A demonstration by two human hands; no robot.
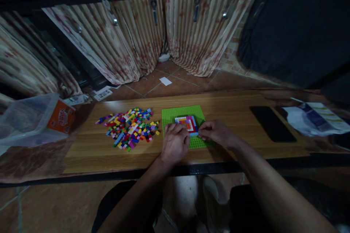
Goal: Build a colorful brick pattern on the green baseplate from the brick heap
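A light green studded baseplate (168,113) lies on the wooden board, with a square build of toy bricks (193,125) on it. Its bricks form rings of white, blue, red, purple and orange. My left hand (175,141) is closed over the left and near side of the build, its fingers curled against it and covering part of it. At the build's right edge, my right hand (216,131) is closed in a pinch. Whatever sits between its fingertips is too small to make out. Left of the baseplate spreads a pile of loose coloured bricks (131,127).
The wooden board (232,109) carries a black phone-like slab (272,123) on the right. A clear plastic tub (30,120) with an orange label stands at the far left. Plastic packaging (317,118) lies at the far right. Striped curtains (136,40) hang behind.
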